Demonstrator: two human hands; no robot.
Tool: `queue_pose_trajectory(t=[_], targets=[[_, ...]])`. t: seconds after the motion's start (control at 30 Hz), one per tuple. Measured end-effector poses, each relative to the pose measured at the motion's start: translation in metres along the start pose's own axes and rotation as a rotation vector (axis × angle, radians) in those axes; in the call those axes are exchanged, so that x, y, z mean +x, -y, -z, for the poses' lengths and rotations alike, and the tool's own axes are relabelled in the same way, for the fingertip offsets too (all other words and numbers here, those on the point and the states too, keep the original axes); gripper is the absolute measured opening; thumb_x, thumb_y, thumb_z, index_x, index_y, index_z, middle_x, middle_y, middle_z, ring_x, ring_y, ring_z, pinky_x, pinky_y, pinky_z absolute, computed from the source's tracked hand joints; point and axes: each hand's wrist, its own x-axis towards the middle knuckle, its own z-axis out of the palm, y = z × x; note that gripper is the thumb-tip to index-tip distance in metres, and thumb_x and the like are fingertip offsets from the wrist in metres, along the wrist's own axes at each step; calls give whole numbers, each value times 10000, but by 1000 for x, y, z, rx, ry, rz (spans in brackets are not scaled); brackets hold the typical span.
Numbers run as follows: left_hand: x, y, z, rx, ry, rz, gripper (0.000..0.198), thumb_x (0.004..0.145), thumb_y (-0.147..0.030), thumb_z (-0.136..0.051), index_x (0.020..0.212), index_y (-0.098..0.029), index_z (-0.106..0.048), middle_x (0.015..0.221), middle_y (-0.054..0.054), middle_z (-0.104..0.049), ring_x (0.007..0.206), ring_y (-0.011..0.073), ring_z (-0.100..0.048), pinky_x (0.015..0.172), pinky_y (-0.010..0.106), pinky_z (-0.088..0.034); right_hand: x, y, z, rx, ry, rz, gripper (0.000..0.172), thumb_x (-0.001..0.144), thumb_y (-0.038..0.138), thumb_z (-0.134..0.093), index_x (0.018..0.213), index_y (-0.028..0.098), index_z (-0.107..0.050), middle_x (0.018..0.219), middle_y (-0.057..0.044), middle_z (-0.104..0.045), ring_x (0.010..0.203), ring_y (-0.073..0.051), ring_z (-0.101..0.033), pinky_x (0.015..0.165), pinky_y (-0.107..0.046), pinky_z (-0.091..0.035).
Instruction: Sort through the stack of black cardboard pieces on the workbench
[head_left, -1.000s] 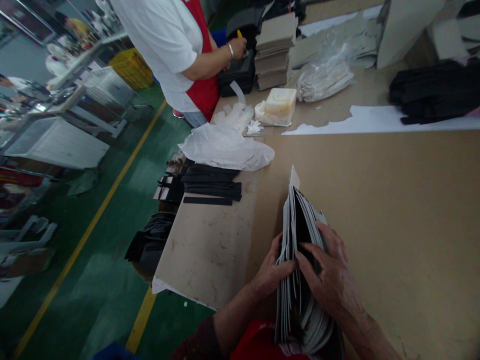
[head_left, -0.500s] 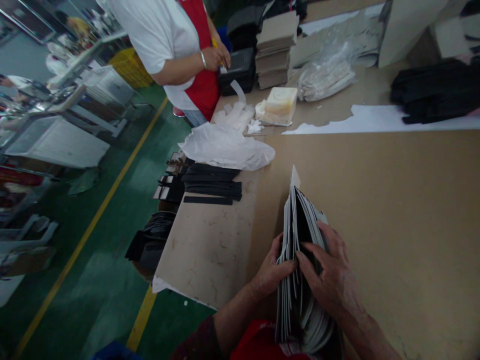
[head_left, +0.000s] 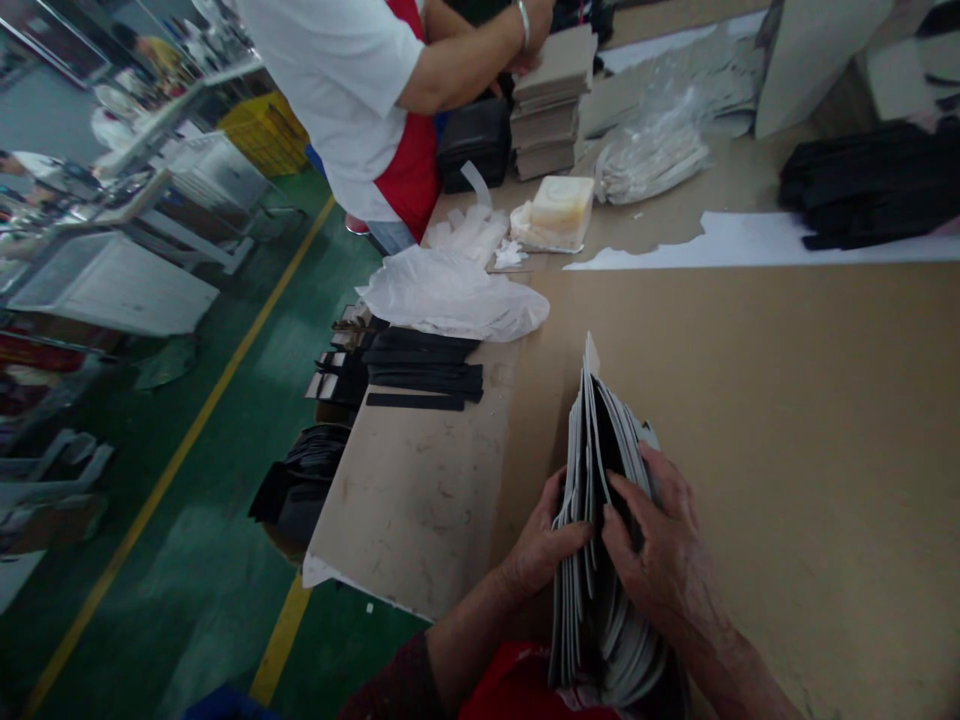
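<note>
A thick stack of thin sheets (head_left: 581, 480), pale at the edges with black faces, stands on edge at the near side of the table. My left hand (head_left: 544, 540) grips its left side, thumb lying across the sheet edges. On the right, my right hand (head_left: 660, 540) is closed round the other part of the stack, its thumb and forefinger at a dark gap where the sheets part. One pale pointed corner sticks up above the rest at the far end. The lower end of the stack rests close to a red apron (head_left: 502, 685).
Black strips (head_left: 424, 365) lie on the table's left, beside a white plastic bag (head_left: 457, 295). Behind are a yellowish block (head_left: 562, 210), a cardboard stack (head_left: 551, 100) and a black pile (head_left: 870, 185). A co-worker in a red apron (head_left: 409, 175) stands at the far left edge.
My right thumb and fingertips have shifted slightly right, and the gap between the sheets is a little wider. The co-worker's arms have reached right, toward the cardboard stack.
</note>
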Motion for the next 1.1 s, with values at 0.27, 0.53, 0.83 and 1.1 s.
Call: queue_pose_trajectory(t=[0.27, 0.53, 0.83, 1.1], targets=[[2, 1, 2, 55, -5, 18, 949, 677, -415, -837, 1495, -208, -401, 1450, 107, -587, 1355, 377, -520, 1182, 535, -383, -1, 1, 2, -1, 42, 21, 278, 987, 330, -503, 1037, 169, -725, 1574, -165, -351, 1461, -409, -340, 1129, -683, -413], [3, 3, 2, 100, -16, 7, 887, 704, -350, -815, 1484, -216, -415, 1445, 97, -597, 1344, 358, -540, 1160, 508, -416, 10, 9, 0, -62, 55, -45, 390, 972, 512, -539, 847, 178, -697, 1491, -188, -412, 1416, -414, -375, 1134, -656, -412], [0, -1, 3, 2, 13, 38, 1016, 619, -403, -921, 1479, -219, -412, 1404, 108, -618, 1317, 359, -558, 1147, 519, -421, 1, 1, -1, 26, 7, -2, 392, 971, 199, -476, 1323, 225, -647, 1588, -158, -327, 1464, -408, -359, 1078, -699, -464], [4, 2, 3, 37, 30, -40, 1036, 578, -314, -956, 1469, -242, -433, 1455, 102, -575, 1372, 334, -520, 1181, 490, -391, -2, -7, 2, 112, -3, 45, 292, 965, 176, -481, 1101, 200, -738, 1617, -123, -320, 1468, -411, -360, 1086, -747, -425]])
